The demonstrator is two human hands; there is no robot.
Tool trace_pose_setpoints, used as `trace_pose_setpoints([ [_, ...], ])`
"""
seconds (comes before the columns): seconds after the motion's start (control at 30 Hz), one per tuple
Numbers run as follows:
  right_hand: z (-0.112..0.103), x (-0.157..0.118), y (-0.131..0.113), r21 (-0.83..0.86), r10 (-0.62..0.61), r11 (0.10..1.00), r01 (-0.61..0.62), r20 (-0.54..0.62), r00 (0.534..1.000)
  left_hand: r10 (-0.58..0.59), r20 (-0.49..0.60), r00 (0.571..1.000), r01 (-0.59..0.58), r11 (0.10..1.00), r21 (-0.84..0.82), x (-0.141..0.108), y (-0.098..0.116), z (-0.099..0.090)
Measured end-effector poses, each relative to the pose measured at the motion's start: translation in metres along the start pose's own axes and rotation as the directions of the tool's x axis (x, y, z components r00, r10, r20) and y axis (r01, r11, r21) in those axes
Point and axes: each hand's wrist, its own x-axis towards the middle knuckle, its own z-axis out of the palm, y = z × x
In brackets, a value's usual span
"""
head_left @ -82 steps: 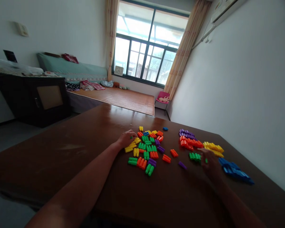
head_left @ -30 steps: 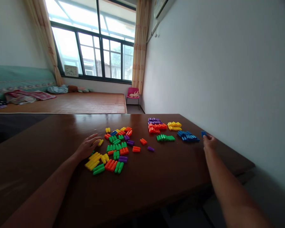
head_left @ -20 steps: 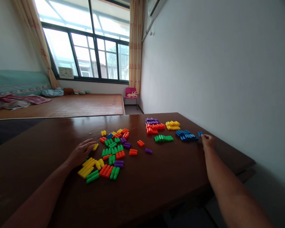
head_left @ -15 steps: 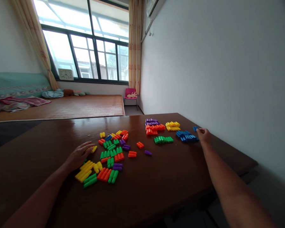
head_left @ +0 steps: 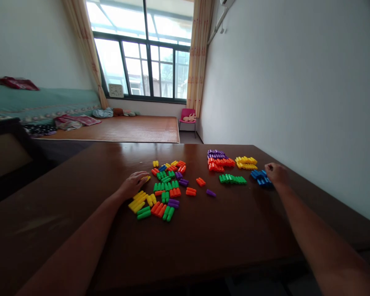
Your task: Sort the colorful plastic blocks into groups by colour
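My right hand (head_left: 276, 174) is closed at the far right end of a group of blue blocks (head_left: 260, 178), its fingertips over a blue block that they mostly hide. On the left, my left hand (head_left: 133, 186) lies on the table with fingers stretched out beside a yellow block (head_left: 146, 179). Next to it spreads a loose mix of bullet-shaped plastic blocks, among them green blocks (head_left: 166, 187), a three-part orange block (head_left: 158, 209) and yellow blocks (head_left: 137, 202). A single purple block (head_left: 211, 193) lies apart from this mix.
Sorted rows stand towards the back right: purple blocks (head_left: 216, 155), orange blocks (head_left: 220, 163), yellow blocks (head_left: 246, 163) and green blocks (head_left: 232, 179). All rest on the brown table (head_left: 203, 238). Beyond it are a low bed (head_left: 135, 129), a pink chair (head_left: 188, 115) and the wall at right.
My right hand has moved from beyond the blue group onto its right end, with the blue block it pinched now hidden. The view has turned left; the left hand stays by the yellow block.
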Motion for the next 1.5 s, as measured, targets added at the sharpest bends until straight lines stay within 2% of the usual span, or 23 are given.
trace_pose_setpoints([
  [0.07, 0.002, -0.011, -0.034, 0.0, -0.193, 0.981, 0.193, 0.061, 0.979, 0.034, -0.021, 0.999, -0.035, 0.999, -0.027, 0.0, 0.004, 0.001],
  [0.13, 0.008, -0.031, -0.076, 0.099, -0.354, 0.935, 0.341, 0.183, 0.917, 0.082, -0.045, 0.996, -0.084, 0.994, -0.063, -0.001, 0.007, 0.002],
  [0.23, 0.019, -0.078, -0.144, 0.358, -0.52, 0.844, 0.4, 0.359, 0.775, 0.104, -0.074, 0.992, -0.11, 0.991, -0.078, -0.002, 0.008, 0.003],
  [0.3, 0.029, -0.114, -0.187, 0.499, -0.614, 0.773, 0.392, 0.435, 0.659, 0.058, -0.082, 0.995, -0.061, 0.998, -0.036, -0.003, 0.006, 0.003],
  [0.4, 0.046, -0.158, -0.244, 0.59, -0.725, 0.68, 0.434, 0.459, 0.513, -0.027, -0.078, 0.997, 0.028, 0.999, 0.017, -0.005, -0.001, 0.002],
  [0.5, 0.07, -0.182, -0.294, 0.594, -0.807, 0.59, 0.546, 0.413, 0.422, -0.061, -0.067, 0.996, 0.06, 0.998, -0.014, -0.007, -0.005, 0.001],
  [0.57, 0.088, -0.189, -0.321, 0.567, -0.817, 0.576, 0.589, 0.409, 0.406, -0.073, -0.068, 0.995, 0.07, 0.997, -0.043, -0.007, -0.006, 0.001],
  [0.6, 0.097, -0.19, -0.334, 0.545, -0.809, 0.588, 0.598, 0.417, 0.414, -0.079, -0.068, 0.995, 0.075, 0.996, -0.053, -0.007, -0.005, 0.001],
  [0.73, 0.13, -0.195, -0.367, 0.46, -0.749, 0.661, 0.593, 0.449, 0.487, -0.092, -0.068, 0.993, 0.088, 0.995, -0.055, -0.008, -0.001, 0.001],
  [0.83, 0.142, -0.198, -0.379, 0.443, -0.702, 0.711, 0.546, 0.494, 0.512, -0.1, -0.077, 0.992, 0.099, 0.995, -0.025, -0.01, 0.002, 0.0],
  [0.97, 0.138, -0.192, -0.377, 0.529, -0.66, 0.747, 0.404, 0.508, 0.554, -0.078, -0.067, 0.995, 0.078, 0.997, -0.008, -0.01, 0.002, -0.001],
  [1.1, 0.113, -0.165, -0.343, 0.723, -0.631, 0.675, 0.147, 0.463, 0.623, -0.071, -0.068, 0.995, 0.07, 0.997, -0.023, -0.008, -0.001, 0.0],
  [1.17, 0.095, -0.145, -0.312, 0.773, -0.6, 0.634, 0.029, 0.468, 0.649, -0.066, -0.064, 0.996, 0.064, 0.997, -0.032, -0.008, -0.003, 0.0],
  [1.27, 0.069, -0.114, -0.253, 0.769, -0.493, 0.629, -0.109, 0.503, 0.71, -0.042, -0.059, 0.997, 0.04, 0.999, -0.035, -0.007, -0.007, 0.0],
  [1.37, 0.047, -0.077, -0.187, 0.738, -0.283, 0.638, -0.219, 0.489, 0.825, -0.039, -0.044, 0.998, 0.038, 0.999, -0.026, -0.004, -0.014, -0.001],
  [1.43, 0.032, -0.049, -0.139, 0.713, -0.106, 0.65, -0.261, 0.425, 0.899, -0.026, -0.038, 0.999, 0.024, 0.999, -0.032, -0.001, -0.019, 0.0],
  [1.5, 0.016, -0.02, -0.09, 0.673, 0.052, 0.685, -0.28, 0.337, 0.94, -0.014, -0.033, 0.999, 0.013, 0.999, -0.04, 0.001, -0.022, 0.0],
])
